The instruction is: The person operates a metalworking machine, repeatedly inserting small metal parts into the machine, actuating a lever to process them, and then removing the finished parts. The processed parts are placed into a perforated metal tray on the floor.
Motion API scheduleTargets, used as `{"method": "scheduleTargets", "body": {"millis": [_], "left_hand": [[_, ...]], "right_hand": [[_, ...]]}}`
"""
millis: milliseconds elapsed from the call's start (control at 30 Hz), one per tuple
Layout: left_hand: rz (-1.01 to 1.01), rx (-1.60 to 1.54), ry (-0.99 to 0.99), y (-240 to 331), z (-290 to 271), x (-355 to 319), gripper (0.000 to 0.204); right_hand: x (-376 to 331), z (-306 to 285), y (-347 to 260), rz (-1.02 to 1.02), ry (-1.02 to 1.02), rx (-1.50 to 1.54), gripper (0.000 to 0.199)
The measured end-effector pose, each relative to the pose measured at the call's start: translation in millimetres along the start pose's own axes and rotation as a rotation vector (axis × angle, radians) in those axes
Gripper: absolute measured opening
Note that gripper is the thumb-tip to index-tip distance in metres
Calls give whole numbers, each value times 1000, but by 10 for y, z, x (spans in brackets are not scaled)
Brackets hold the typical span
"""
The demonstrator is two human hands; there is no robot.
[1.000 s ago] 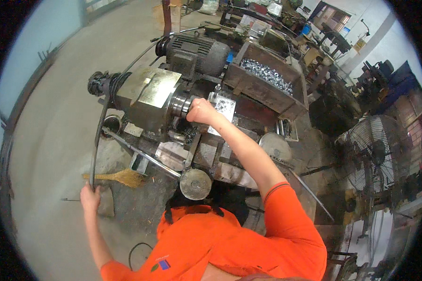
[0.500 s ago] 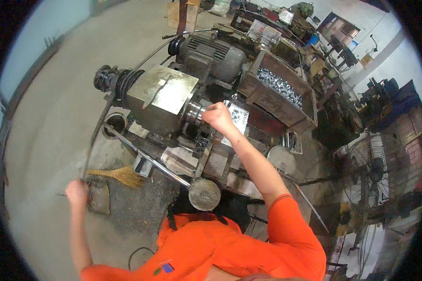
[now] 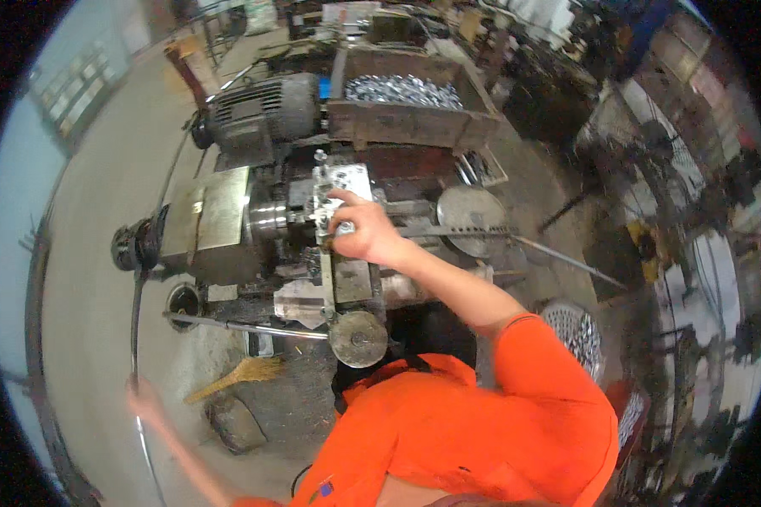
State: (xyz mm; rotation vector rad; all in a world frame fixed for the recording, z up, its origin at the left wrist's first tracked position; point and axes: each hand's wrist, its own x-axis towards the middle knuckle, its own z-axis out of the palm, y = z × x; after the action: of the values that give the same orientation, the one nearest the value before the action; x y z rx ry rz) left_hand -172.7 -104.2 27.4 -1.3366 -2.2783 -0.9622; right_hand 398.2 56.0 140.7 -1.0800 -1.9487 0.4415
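Note:
My left hand [image 3: 146, 400], slightly blurred, is closed round a long metal lever [image 3: 139, 338] that slopes down past the left side of the lathe. My right hand [image 3: 365, 231] is just right of the spindle chuck [image 3: 269, 215], over the tool slide. Its index finger points out to the left while thumb and other fingers curl round a small shiny metal part [image 3: 345, 227], whose shape is mostly hidden. Behind that hand, a light metal plate [image 3: 353, 179] carries several small dark pieces. The headstock [image 3: 203, 221] stands to the left of the chuck.
A wooden box [image 3: 397, 125] of small shiny metal parts stands behind the slide, beside an electric motor [image 3: 262, 111]. A bar with a round disc [image 3: 358, 340] juts toward me. A broom [image 3: 243, 373] lies on the floor at left; a perforated basket [image 3: 566, 319] of parts sits at right.
The view has turned to the right. My right hand has moved from the chuck rightward to the slide, its fingers now partly uncurled. My left hand still grips the lever.

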Motion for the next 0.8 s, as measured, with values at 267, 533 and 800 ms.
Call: {"method": "scheduleTargets", "body": {"millis": [267, 533, 800], "left_hand": [[-54, 127, -1028, 926, 2174, -1585, 48], [609, 506, -911, 1026, 1867, -1036, 28], [-87, -298, -810, 1012, 1165, -607, 43]], "right_hand": [[-1710, -1345, 519, 402, 195, -262, 17], [-2588, -2444, 1262, 772, 164, -793, 39], [-3511, -3199, 2188, 1191, -82, -1091, 45]]}}
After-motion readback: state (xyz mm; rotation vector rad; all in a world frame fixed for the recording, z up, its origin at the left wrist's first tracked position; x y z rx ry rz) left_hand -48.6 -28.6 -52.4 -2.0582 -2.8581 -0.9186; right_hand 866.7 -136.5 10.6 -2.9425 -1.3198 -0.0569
